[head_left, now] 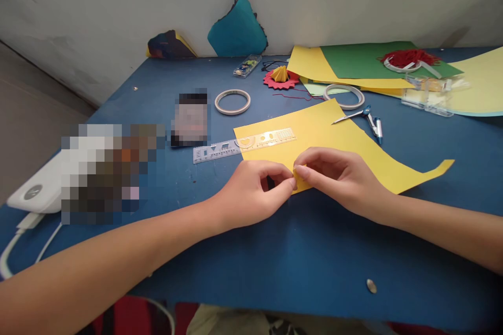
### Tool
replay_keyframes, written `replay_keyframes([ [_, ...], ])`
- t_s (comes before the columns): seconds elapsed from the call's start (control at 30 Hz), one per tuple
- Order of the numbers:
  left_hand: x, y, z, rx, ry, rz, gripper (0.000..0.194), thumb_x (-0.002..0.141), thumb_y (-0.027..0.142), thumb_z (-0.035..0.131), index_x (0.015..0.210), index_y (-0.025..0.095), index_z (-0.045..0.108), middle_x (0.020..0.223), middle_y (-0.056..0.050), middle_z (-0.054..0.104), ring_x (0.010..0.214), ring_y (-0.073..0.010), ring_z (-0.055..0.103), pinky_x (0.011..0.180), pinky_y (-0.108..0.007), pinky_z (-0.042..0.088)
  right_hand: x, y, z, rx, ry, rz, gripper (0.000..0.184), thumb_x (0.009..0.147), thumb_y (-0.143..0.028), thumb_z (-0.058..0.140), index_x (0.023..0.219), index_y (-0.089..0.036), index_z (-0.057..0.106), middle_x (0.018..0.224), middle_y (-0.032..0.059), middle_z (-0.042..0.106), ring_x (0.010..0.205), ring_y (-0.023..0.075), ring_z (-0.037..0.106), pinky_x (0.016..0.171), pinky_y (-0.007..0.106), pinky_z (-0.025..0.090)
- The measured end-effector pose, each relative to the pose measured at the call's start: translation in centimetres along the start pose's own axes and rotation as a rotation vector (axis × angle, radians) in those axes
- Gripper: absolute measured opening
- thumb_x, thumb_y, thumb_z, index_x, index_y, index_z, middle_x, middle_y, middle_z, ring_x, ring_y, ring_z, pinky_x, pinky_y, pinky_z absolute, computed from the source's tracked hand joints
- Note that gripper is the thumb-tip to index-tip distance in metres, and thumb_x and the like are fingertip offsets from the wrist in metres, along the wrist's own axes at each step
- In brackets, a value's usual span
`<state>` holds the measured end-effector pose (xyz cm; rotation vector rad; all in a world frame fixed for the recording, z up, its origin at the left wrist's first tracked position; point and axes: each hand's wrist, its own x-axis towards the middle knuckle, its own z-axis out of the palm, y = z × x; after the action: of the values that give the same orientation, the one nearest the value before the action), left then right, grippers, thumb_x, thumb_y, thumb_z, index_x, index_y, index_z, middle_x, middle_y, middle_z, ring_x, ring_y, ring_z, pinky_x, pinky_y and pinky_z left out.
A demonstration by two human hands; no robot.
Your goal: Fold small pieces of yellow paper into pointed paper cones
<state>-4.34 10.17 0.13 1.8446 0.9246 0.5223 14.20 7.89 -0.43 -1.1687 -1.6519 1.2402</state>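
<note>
Bare worktop [271,267] runs along the near side below both wrists, interrupted toward the right by a small shiny disc [371,286]. On the left, the white power bank [41,178] blocks passage. The ruler [220,151] lies flat beyond the left grip [257,188]; the compass [367,113] obstructs beyond the right grip [346,175]. The gap between two tape rolls [232,112] is partly crossed by red thread [293,96]; the wall [353,5] bounds the back.

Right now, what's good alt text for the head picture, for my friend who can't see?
The person's left hand and right hand, close together, pinch yellow paper on a blue table. A clear ruler and a compass lie partly on the paper.
</note>
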Motion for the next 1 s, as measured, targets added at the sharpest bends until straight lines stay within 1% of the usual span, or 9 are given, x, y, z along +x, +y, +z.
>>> replay_keyframes([
  [0.1, 0.03, 0.04, 0.02, 0.035, 0.006, 0.026, 0.027, 0.086, 0.027, 0.048, 0.069, 0.015, 0.065, 0.062, 0.000, 0.060, 0.055, -0.0082, 0.047, 0.049, -0.020, 0.034, 0.03, -0.04, 0.06, 0.051, -0.030, 0.000, 0.013, 0.081, -0.033, 0.063, 0.085, -0.021, 0.063, 0.081, 0.0009, 0.064, 0.076, 0.0130, 0.061, 0.068, 0.023, 0.052],
  [0.23, 0.00, 0.01, 0.03, 0.063, 0.098, 0.062, 0.024, 0.085, 0.026, 0.050, 0.069, 0.015, 0.064, 0.063, 0.000, 0.061, 0.057, -0.0088, 0.049, 0.052, -0.020, 0.036, 0.03, -0.07, 0.05, 0.079, -0.043, 0.024, 0.015, 0.085, -0.036, 0.058, 0.088, -0.021, 0.061, 0.084, 0.0005, 0.063, 0.078, 0.0127, 0.061, 0.072, 0.024, 0.053],
  [0.3, -0.01, -0.03, -0.02, 0.065, 0.115, 0.059, 0.023, 0.085, 0.026, 0.050, 0.069, 0.016, 0.064, 0.064, 0.000, 0.061, 0.059, -0.0091, 0.050, 0.054, -0.020, 0.037, 0.02, -0.02, 0.00, 0.040, -0.029, 0.029, 0.018, 0.085, -0.039, 0.057, 0.085, -0.021, 0.061, 0.082, 0.0008, 0.063, 0.076, 0.0130, 0.060, 0.070, 0.024, 0.052],
  [0.43, 0.04, -0.12, -0.15, 0.017, 0.078, 0.018, 0.024, 0.085, 0.029, 0.051, 0.069, 0.015, 0.063, 0.066, 0.000, 0.061, 0.060, -0.0095, 0.052, 0.054, -0.020, 0.039, 0.02, 0.05, -0.05, 0.008, -0.027, 0.037, 0.022, 0.083, -0.041, 0.058, 0.082, -0.020, 0.061, 0.079, 0.0018, 0.062, 0.074, 0.0139, 0.058, 0.066, 0.024, 0.050],
  [0.57, 0.11, -0.14, -0.16, -0.033, 0.136, 0.033, 0.021, 0.085, 0.030, 0.053, 0.075, 0.016, 0.064, 0.071, -0.001, 0.063, 0.066, -0.0108, 0.056, 0.055, -0.019, 0.043, 0.02, -0.04, 0.02, -0.021, -0.028, 0.043, 0.024, 0.083, -0.043, 0.058, 0.081, -0.019, 0.060, 0.075, 0.0021, 0.059, 0.070, 0.0136, 0.055, 0.063, 0.025, 0.049],
  [0.67, 0.11, -0.11, -0.11, 0.007, 0.175, 0.066, 0.017, 0.084, 0.026, 0.055, 0.075, 0.016, 0.065, 0.070, 0.000, 0.063, 0.061, -0.0091, 0.054, 0.052, -0.017, 0.041, 0.03, -0.14, 0.04, -0.038, -0.040, 0.041, 0.025, 0.085, -0.044, 0.055, 0.082, -0.019, 0.060, 0.075, 0.0024, 0.059, 0.069, 0.0134, 0.054, 0.062, 0.025, 0.048],
  [0.77, 0.08, -0.05, -0.12, 0.038, 0.188, 0.081, 0.015, 0.082, 0.023, 0.056, 0.073, 0.017, 0.066, 0.068, 0.000, 0.064, 0.058, -0.0081, 0.052, 0.050, -0.018, 0.039, 0.05, -0.20, 0.01, -0.055, -0.045, 0.029, 0.026, 0.085, -0.044, 0.053, 0.082, -0.019, 0.060, 0.075, 0.0025, 0.059, 0.068, 0.0135, 0.054, 0.061, 0.025, 0.048],
  [0.87, 0.05, 0.02, -0.15, -0.011, 0.195, 0.058, 0.014, 0.081, 0.022, 0.058, 0.073, 0.016, 0.067, 0.069, 0.000, 0.066, 0.059, -0.0082, 0.054, 0.050, -0.017, 0.040, 0.05, -0.19, -0.04, -0.063, -0.032, 0.011, 0.024, 0.085, -0.043, 0.054, 0.082, -0.020, 0.060, 0.075, 0.0020, 0.059, 0.068, 0.0131, 0.054, 0.061, 0.025, 0.048],
  [1.0, 0.10, 0.14, -0.21, -0.132, 0.216, 0.009, 0.011, 0.079, 0.023, 0.062, 0.075, 0.016, 0.069, 0.075, -0.002, 0.069, 0.070, -0.0111, 0.061, 0.057, -0.017, 0.047, 0.02, -0.05, -0.02, -0.070, -0.019, 0.003, 0.023, 0.085, -0.042, 0.054, 0.084, -0.020, 0.061, 0.078, 0.0021, 0.060, 0.071, 0.0136, 0.056, 0.064, 0.025, 0.049],
])
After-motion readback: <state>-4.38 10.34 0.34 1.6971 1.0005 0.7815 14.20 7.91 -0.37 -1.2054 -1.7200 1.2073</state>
